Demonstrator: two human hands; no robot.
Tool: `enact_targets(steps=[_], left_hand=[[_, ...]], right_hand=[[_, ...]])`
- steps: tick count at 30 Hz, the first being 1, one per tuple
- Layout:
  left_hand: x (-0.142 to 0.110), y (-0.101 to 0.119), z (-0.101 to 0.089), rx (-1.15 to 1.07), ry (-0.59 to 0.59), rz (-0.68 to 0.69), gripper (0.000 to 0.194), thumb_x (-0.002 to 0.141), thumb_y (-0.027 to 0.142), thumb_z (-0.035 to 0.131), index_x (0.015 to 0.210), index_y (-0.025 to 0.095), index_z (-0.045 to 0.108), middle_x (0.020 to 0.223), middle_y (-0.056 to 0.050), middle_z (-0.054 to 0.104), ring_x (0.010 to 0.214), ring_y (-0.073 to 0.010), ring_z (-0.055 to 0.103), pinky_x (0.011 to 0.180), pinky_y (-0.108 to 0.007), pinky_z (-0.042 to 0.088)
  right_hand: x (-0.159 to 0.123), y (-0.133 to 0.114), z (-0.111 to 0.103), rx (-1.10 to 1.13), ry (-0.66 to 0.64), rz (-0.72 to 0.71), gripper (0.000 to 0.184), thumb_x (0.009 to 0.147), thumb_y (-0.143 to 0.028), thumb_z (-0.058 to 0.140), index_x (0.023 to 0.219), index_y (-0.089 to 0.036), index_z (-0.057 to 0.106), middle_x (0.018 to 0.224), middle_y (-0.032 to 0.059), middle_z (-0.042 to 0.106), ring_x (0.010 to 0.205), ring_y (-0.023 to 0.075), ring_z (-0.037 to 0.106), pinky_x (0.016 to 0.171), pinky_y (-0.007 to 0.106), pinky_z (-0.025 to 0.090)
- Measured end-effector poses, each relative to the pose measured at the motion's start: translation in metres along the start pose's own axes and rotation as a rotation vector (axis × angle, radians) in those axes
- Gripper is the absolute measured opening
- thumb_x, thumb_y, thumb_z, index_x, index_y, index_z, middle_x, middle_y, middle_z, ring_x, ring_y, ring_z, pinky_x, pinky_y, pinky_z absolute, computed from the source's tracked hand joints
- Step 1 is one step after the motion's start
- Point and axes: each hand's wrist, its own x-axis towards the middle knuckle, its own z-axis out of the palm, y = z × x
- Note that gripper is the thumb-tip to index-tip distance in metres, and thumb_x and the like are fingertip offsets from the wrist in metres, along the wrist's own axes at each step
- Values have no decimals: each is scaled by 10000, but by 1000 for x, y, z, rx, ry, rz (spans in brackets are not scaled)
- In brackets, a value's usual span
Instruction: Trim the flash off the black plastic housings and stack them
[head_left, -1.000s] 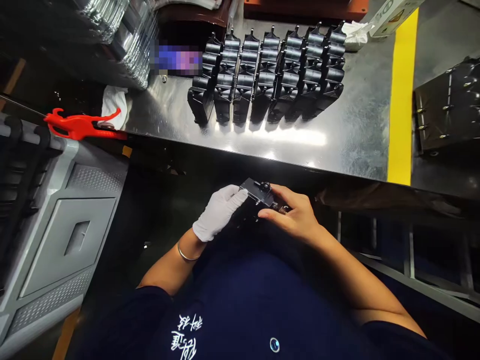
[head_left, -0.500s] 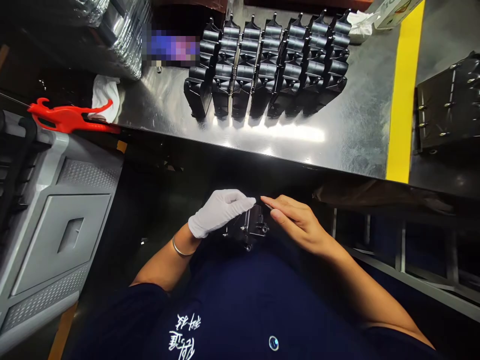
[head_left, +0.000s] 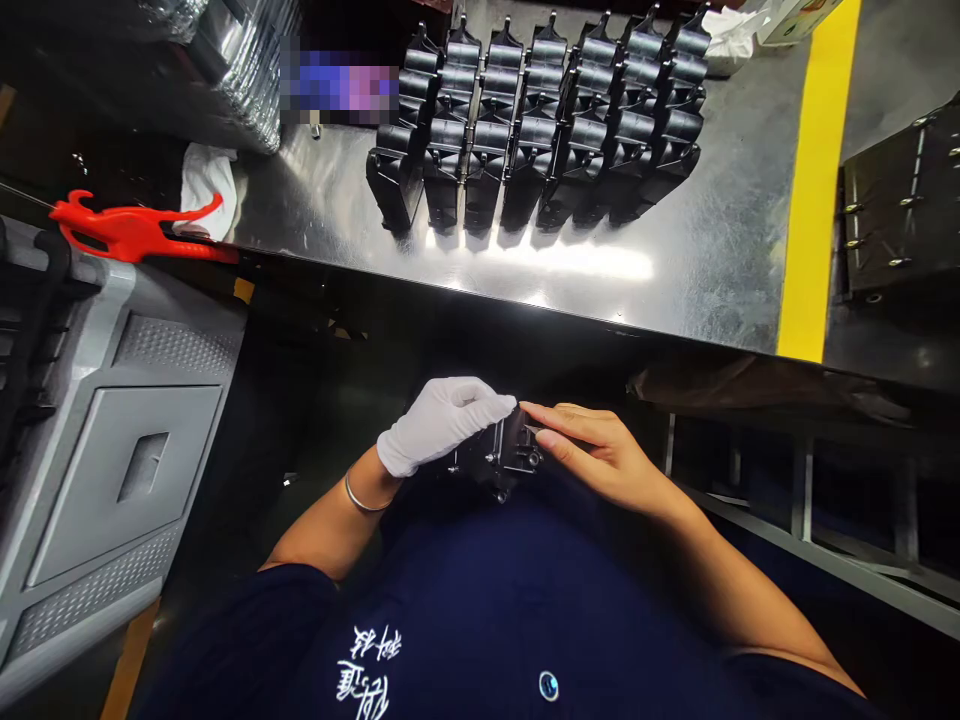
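Below table (head_left: 735, 250) edge, black part (head_left: 513, 440) being pinched by nearly closed left hand (head_left: 446, 425) in white glove (head_left: 409, 450). At part's right edge, bare right hand (head_left: 604, 447) being held half open; whether anything being gripped by it cannot be told. On table, black blocks (head_left: 538, 135) being seen in row.

A row of parts (head_left: 537, 130) stands on the worktop (head_left: 739, 230); to the row's left are a stack (head_left: 225, 80) and, nearer the person, a cloth (head_left: 204, 180) partly behind a tool (head_left: 139, 235), while to its right a strip (head_left: 814, 230) crosses the worktop, with a block (head_left: 896, 220) farther right. On the person's side of the row, past the worktop's edge, the held part (head_left: 487, 455) is between the left hand (head_left: 439, 425) and right hand (head_left: 600, 450). Also nearer the person than the row, a cabinet (head_left: 135, 480) stands to its left and a frame (head_left: 801, 490) to its right.
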Motion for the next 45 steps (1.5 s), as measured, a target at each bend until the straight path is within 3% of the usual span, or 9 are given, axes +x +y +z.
enact_targets(steps=[6,14,19,22,26,35,45], left_hand=[[0,0,1,-36,1,-25,357,715,491,698,631,153,621,609,12,589,561,-101,519,526,-214,432],[-2,-3,0,-21,-31,6,354,725,497,691,647,156,638,624,1,621,579,-113,553,537,-217,440],[-3,-6,3,49,74,111,358,739,499,682,632,159,640,603,4,612,567,-109,539,535,-216,432],[-3,-9,5,97,176,204,351,758,483,670,614,164,642,593,7,610,568,-108,541,554,-217,442],[-3,-13,7,143,252,297,341,767,475,669,620,167,665,612,-4,642,577,-117,570,571,-223,459],[-4,-14,9,188,254,381,293,793,421,667,639,172,689,609,-1,661,564,-110,587,561,-211,465],[-6,-13,11,182,246,364,304,790,425,671,619,173,678,584,12,645,546,-99,570,543,-199,449]], right_hand=[[3,0,1,50,12,33,306,927,-285,525,1193,-241,670,799,38,706,661,129,613,608,250,513],[4,4,3,199,32,116,236,905,-305,568,1073,-230,715,890,43,734,824,165,687,721,269,554],[5,1,8,217,210,191,258,956,-363,466,942,-191,659,685,9,671,555,106,589,537,221,501],[6,-2,13,85,244,119,292,958,-343,458,766,-184,608,686,21,647,588,108,580,566,223,492],[7,-4,18,21,274,40,292,955,-289,460,712,-184,585,635,1,595,572,102,553,563,219,473],[8,-6,21,3,281,-5,245,931,-209,485,720,-174,604,594,-14,562,527,89,515,506,210,421],[7,-7,17,-43,241,-50,253,930,-199,485,716,-167,616,591,-7,572,520,90,515,505,214,421]])
